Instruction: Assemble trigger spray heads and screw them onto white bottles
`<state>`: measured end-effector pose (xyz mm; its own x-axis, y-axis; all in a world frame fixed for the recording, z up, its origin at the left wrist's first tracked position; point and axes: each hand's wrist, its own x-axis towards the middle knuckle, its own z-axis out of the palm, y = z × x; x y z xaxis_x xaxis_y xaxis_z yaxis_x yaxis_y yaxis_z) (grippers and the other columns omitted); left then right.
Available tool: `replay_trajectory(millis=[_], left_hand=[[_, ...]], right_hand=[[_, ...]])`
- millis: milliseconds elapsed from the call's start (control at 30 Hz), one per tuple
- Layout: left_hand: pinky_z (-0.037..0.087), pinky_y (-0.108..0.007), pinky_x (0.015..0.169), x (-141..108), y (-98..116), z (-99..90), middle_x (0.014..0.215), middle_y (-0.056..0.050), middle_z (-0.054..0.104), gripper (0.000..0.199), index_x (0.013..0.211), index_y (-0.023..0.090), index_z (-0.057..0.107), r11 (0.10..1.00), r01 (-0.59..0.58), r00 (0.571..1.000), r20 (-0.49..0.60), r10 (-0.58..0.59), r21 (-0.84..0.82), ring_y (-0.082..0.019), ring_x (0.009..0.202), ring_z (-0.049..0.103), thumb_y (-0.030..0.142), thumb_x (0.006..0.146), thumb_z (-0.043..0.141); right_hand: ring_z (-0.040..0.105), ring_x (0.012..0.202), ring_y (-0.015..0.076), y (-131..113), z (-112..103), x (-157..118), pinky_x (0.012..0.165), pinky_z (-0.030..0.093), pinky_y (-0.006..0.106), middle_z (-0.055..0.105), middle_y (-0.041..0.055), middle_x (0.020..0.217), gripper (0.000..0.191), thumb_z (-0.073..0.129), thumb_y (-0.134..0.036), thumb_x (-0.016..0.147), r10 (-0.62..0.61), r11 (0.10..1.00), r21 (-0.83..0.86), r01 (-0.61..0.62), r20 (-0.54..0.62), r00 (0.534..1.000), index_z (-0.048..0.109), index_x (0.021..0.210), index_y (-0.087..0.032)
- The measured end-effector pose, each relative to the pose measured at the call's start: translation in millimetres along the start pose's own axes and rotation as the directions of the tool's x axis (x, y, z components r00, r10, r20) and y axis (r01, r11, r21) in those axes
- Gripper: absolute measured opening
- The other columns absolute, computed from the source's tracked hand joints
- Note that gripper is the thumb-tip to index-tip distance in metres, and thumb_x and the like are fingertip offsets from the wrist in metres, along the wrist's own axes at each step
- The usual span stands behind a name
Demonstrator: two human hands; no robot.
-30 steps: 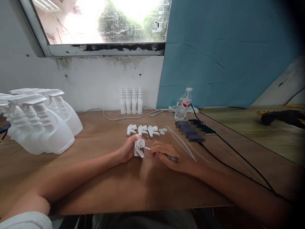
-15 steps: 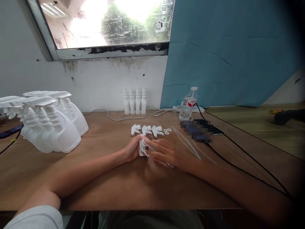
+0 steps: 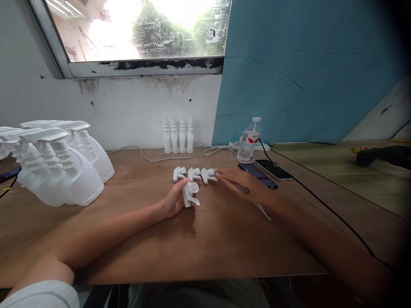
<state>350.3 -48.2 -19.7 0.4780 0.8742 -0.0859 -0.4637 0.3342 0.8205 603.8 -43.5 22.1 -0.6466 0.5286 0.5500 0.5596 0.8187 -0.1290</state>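
Note:
My left hand [image 3: 175, 200] is closed around a white spray trigger head [image 3: 190, 193], its round collar facing up and its lever pointing right. A slim metal tool [image 3: 241, 187] lies in my right hand [image 3: 239, 182]; its kind is unclear and its front end is hidden. The right fingertips are at the table, beside the rightmost of three loose spray trigger heads [image 3: 208, 176]. Small white rings there are mostly covered by the fingers. Under the right wrist, thin white tubes [image 3: 263, 211] stick out toward me.
White spray bottles [image 3: 83, 171] with heads on stand at the left. Several slim white bottles [image 3: 182, 137] line the wall. On the right are a water bottle [image 3: 248, 143], two phones [image 3: 276, 170] and black cables. A white cable [image 3: 157, 160] runs along the back.
My right hand has left the held trigger head and moved right and away from me to the small rings, taking the metal tool along. The left hand keeps the trigger head.

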Motion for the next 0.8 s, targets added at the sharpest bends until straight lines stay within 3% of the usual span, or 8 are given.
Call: replay_trajectory(millis=[133,267,533,633,800], left_hand=[[0.05,-0.024,0.046,-1.3,0.1,2.1,0.072,-0.003,0.057,0.026,0.086,0.016,0.052,1.0,-0.014,1.0,0.022,0.013,0.026,-0.014,0.057,0.058,0.04,0.082,0.059],[0.049,-0.023,0.045,-1.5,0.4,2.2,0.07,-0.002,0.056,0.026,0.083,0.015,0.051,0.999,-0.003,0.999,0.035,0.001,0.055,-0.013,0.054,0.057,0.04,0.083,0.058],[0.049,-0.023,0.045,0.0,-1.4,-1.5,0.069,-0.003,0.056,0.027,0.086,0.015,0.052,0.997,0.0,0.998,0.055,-0.004,0.071,-0.014,0.054,0.059,0.042,0.083,0.058],[0.049,-0.024,0.045,-0.2,-1.1,-1.0,0.07,-0.002,0.056,0.026,0.087,0.016,0.053,0.997,0.001,0.999,0.042,-0.004,0.072,-0.014,0.054,0.058,0.041,0.083,0.058],[0.05,-0.024,0.046,-0.7,-0.9,-1.1,0.069,-0.002,0.056,0.026,0.086,0.016,0.052,0.997,0.003,0.999,0.036,-0.006,0.078,-0.014,0.054,0.058,0.04,0.082,0.059]], right_hand=[[0.064,0.072,0.0201,35.7,-10.9,-9.9,0.067,0.049,0.03,0.073,0.0056,0.083,0.031,0.045,-0.037,0.092,0.256,0.962,0.057,-0.268,0.157,0.954,0.071,0.093,-0.02],[0.062,0.068,0.0205,47.8,-8.3,-13.6,0.064,0.045,0.03,0.072,0.0045,0.077,0.036,0.046,-0.043,0.089,0.387,0.908,0.085,-0.41,0.203,0.899,0.072,0.081,-0.02],[0.061,0.07,0.0215,43.2,-11.1,-10.9,0.063,0.045,0.029,0.069,0.0032,0.074,0.037,0.048,-0.05,0.086,0.453,0.859,0.187,-0.476,0.155,0.878,0.07,0.079,-0.02],[0.061,0.068,0.0201,46.7,-15.1,-11.8,0.064,0.046,0.029,0.067,0.003,0.072,0.036,0.044,-0.044,0.087,0.523,0.818,0.212,-0.534,0.113,0.845,0.067,0.076,-0.02],[0.062,0.068,0.0197,53.6,-9.8,-12.4,0.066,0.051,0.031,0.065,0.0074,0.075,0.033,0.039,-0.038,0.086,0.595,0.713,0.41,-0.569,0.075,0.8,0.061,0.072,-0.017]])
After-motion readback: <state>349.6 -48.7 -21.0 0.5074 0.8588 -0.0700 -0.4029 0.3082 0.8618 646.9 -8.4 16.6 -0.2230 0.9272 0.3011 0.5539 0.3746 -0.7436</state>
